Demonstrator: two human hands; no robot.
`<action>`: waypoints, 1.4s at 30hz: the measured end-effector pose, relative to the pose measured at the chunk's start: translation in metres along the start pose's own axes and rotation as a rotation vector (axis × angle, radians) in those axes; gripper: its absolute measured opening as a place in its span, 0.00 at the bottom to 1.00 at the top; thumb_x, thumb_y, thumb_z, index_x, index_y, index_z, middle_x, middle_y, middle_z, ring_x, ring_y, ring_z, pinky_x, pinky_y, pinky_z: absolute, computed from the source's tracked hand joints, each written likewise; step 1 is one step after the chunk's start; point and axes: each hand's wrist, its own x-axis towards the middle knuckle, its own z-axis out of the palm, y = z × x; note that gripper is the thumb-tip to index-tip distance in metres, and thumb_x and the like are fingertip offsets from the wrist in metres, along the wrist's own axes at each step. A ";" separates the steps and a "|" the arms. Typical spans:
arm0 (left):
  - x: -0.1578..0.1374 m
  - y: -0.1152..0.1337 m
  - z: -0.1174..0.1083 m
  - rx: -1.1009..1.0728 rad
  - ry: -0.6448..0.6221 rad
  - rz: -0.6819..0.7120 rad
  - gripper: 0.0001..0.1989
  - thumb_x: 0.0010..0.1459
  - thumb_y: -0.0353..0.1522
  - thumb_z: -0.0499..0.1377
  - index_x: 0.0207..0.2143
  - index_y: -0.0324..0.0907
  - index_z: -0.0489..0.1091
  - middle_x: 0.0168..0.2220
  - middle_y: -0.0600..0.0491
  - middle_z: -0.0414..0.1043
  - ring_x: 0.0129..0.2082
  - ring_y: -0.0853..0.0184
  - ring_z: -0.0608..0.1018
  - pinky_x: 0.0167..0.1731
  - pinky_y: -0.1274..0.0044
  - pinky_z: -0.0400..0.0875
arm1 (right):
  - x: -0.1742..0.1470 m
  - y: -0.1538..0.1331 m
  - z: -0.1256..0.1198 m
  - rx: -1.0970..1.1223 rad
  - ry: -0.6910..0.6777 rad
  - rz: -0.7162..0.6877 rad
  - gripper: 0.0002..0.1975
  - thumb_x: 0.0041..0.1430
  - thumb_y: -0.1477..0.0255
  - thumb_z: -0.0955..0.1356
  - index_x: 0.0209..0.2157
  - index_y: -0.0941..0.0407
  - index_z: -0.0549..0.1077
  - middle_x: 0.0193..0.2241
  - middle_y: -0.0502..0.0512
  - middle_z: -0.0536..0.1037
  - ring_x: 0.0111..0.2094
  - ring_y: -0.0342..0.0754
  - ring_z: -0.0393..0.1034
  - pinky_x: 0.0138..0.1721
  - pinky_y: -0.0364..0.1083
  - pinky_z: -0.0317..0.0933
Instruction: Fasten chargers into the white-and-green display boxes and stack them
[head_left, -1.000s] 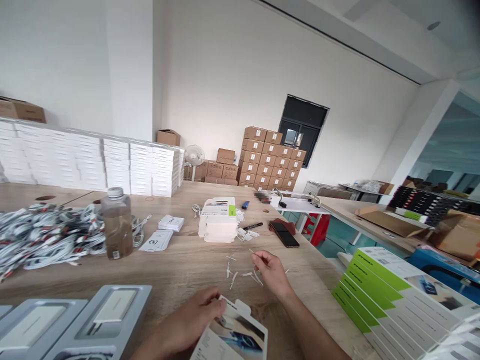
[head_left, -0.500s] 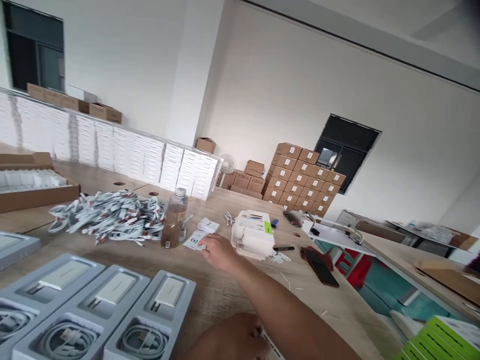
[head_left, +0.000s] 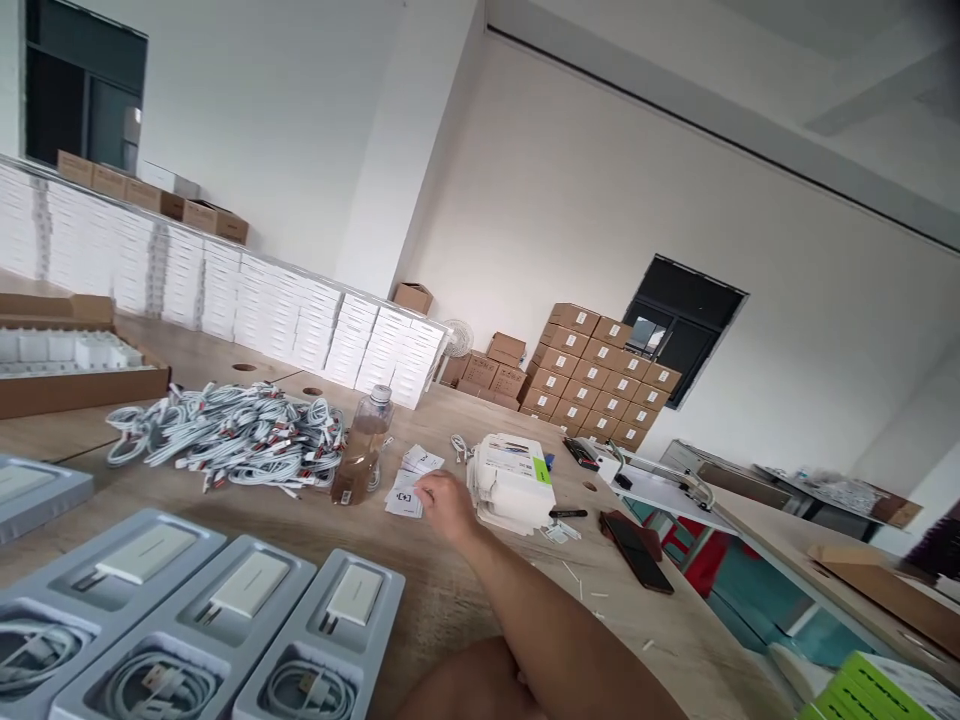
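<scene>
My right hand reaches out over the table, its fingers curled and pinched at the right edge of a white printed card. More white cards lie fanned just behind that one. Low in the view is part of my left hand; my right forearm covers its fingers. To the left of the cards stands a clear bottle of brownish liquid. Grey trays in front of me each hold a white charger and a coiled white cable.
A heap of white cables lies left of the bottle. Right of my hand are a stack of white box sleeves, a black marker and a phone. Green-and-white boxes sit at lower right. White boxes line the back.
The view has shifted, so most table things sit slightly further right. My right hand stays at the cards. The white item that showed by my left hand is now out of sight.
</scene>
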 end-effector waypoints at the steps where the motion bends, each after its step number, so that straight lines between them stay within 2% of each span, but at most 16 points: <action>1: -0.001 0.000 -0.001 -0.008 0.046 -0.024 0.05 0.42 0.35 0.68 0.24 0.48 0.74 0.28 0.51 0.79 0.37 0.51 0.78 0.36 0.66 0.69 | -0.002 0.000 -0.008 0.035 0.054 0.024 0.10 0.61 0.71 0.64 0.37 0.56 0.78 0.38 0.57 0.80 0.41 0.50 0.71 0.46 0.47 0.61; 4: 0.003 0.006 -0.002 -0.062 0.198 -0.103 0.09 0.39 0.33 0.68 0.20 0.45 0.69 0.14 0.56 0.69 0.19 0.60 0.75 0.22 0.72 0.66 | -0.019 -0.001 -0.044 0.131 0.178 0.081 0.17 0.64 0.67 0.60 0.48 0.58 0.73 0.34 0.56 0.77 0.34 0.48 0.69 0.39 0.46 0.64; 7: 0.010 0.018 -0.004 -0.162 0.346 -0.160 0.11 0.46 0.36 0.64 0.22 0.45 0.64 0.10 0.61 0.61 0.09 0.68 0.65 0.13 0.78 0.55 | -0.060 -0.001 -0.100 0.292 0.282 0.130 0.24 0.62 0.63 0.61 0.57 0.59 0.65 0.28 0.51 0.73 0.29 0.46 0.66 0.32 0.45 0.63; 8: 0.011 0.023 -0.006 -0.203 0.389 -0.170 0.11 0.48 0.37 0.63 0.23 0.45 0.63 0.09 0.61 0.61 0.08 0.70 0.63 0.11 0.79 0.52 | -0.079 -0.001 -0.121 0.388 0.324 0.157 0.24 0.60 0.63 0.64 0.56 0.58 0.65 0.27 0.50 0.71 0.27 0.45 0.64 0.30 0.44 0.61; 10: 0.013 0.029 -0.012 -0.301 0.454 -0.176 0.11 0.54 0.39 0.60 0.25 0.44 0.62 0.11 0.61 0.62 0.08 0.72 0.63 0.10 0.82 0.48 | -0.121 -0.003 -0.161 0.588 0.416 0.213 0.20 0.55 0.64 0.69 0.49 0.55 0.70 0.26 0.48 0.69 0.24 0.43 0.59 0.27 0.43 0.57; 13: 0.014 0.031 -0.022 -0.475 0.474 -0.217 0.14 0.61 0.41 0.55 0.28 0.41 0.65 0.16 0.61 0.66 0.12 0.76 0.65 0.11 0.84 0.53 | -0.184 -0.006 -0.208 0.717 0.551 0.239 0.09 0.53 0.67 0.72 0.35 0.53 0.71 0.28 0.49 0.69 0.24 0.42 0.57 0.27 0.43 0.53; 15: 0.014 0.030 -0.025 -0.574 0.455 -0.283 0.17 0.64 0.42 0.52 0.29 0.38 0.67 0.18 0.61 0.65 0.13 0.78 0.65 0.12 0.85 0.58 | -0.217 -0.006 -0.225 0.689 0.577 0.231 0.07 0.54 0.68 0.71 0.31 0.53 0.69 0.29 0.50 0.70 0.28 0.44 0.60 0.31 0.44 0.55; 17: 0.014 0.029 -0.025 -0.642 0.434 -0.336 0.18 0.65 0.42 0.53 0.28 0.37 0.68 0.18 0.62 0.64 0.13 0.78 0.65 0.12 0.84 0.60 | -0.241 -0.006 -0.231 0.596 0.519 0.225 0.05 0.56 0.68 0.70 0.31 0.53 0.69 0.31 0.52 0.72 0.33 0.47 0.64 0.36 0.46 0.56; 20: 0.014 0.028 -0.022 -0.702 0.421 -0.359 0.17 0.65 0.41 0.54 0.29 0.37 0.69 0.18 0.62 0.65 0.13 0.78 0.67 0.12 0.85 0.62 | -0.256 -0.006 -0.226 0.473 0.400 0.214 0.04 0.59 0.68 0.68 0.31 0.52 0.70 0.35 0.54 0.74 0.39 0.51 0.66 0.40 0.48 0.58; 24: 0.012 0.029 -0.022 -0.729 0.425 -0.379 0.17 0.64 0.40 0.55 0.28 0.37 0.69 0.17 0.62 0.66 0.13 0.78 0.68 0.13 0.85 0.64 | -0.254 -0.007 -0.217 0.445 0.347 0.189 0.07 0.61 0.66 0.67 0.30 0.52 0.70 0.36 0.55 0.74 0.40 0.52 0.67 0.41 0.48 0.59; 29: 0.011 0.029 -0.024 -0.737 0.441 -0.395 0.17 0.65 0.41 0.54 0.30 0.36 0.70 0.20 0.60 0.67 0.15 0.78 0.69 0.14 0.85 0.66 | -0.245 -0.012 -0.217 0.469 0.285 0.183 0.09 0.62 0.65 0.66 0.29 0.53 0.70 0.38 0.57 0.75 0.42 0.53 0.68 0.39 0.47 0.60; 33: 0.011 0.031 -0.022 -0.733 0.434 -0.411 0.17 0.65 0.41 0.54 0.33 0.36 0.71 0.22 0.59 0.69 0.16 0.77 0.69 0.15 0.84 0.67 | -0.239 -0.013 -0.213 0.489 0.161 0.208 0.12 0.63 0.67 0.64 0.27 0.54 0.72 0.42 0.58 0.77 0.50 0.56 0.68 0.47 0.50 0.60; 36: 0.011 0.032 -0.020 -0.737 0.426 -0.424 0.16 0.65 0.40 0.54 0.33 0.36 0.70 0.24 0.58 0.69 0.17 0.77 0.70 0.16 0.83 0.67 | -0.238 -0.007 -0.207 0.563 0.183 0.238 0.13 0.64 0.68 0.63 0.26 0.53 0.71 0.41 0.56 0.79 0.51 0.55 0.69 0.51 0.53 0.60; 38: 0.011 0.032 -0.020 -0.740 0.426 -0.423 0.15 0.65 0.40 0.55 0.35 0.36 0.70 0.25 0.58 0.71 0.18 0.76 0.71 0.17 0.82 0.68 | -0.238 -0.002 -0.205 0.582 0.189 0.253 0.13 0.64 0.68 0.63 0.25 0.53 0.72 0.45 0.56 0.78 0.52 0.55 0.69 0.52 0.54 0.60; 42: 0.013 0.029 -0.020 -0.736 0.423 -0.400 0.14 0.64 0.40 0.56 0.38 0.37 0.71 0.29 0.56 0.72 0.21 0.75 0.73 0.21 0.80 0.71 | -0.238 0.007 -0.206 0.376 0.180 0.226 0.12 0.62 0.70 0.63 0.34 0.51 0.79 0.53 0.56 0.74 0.57 0.56 0.65 0.59 0.56 0.54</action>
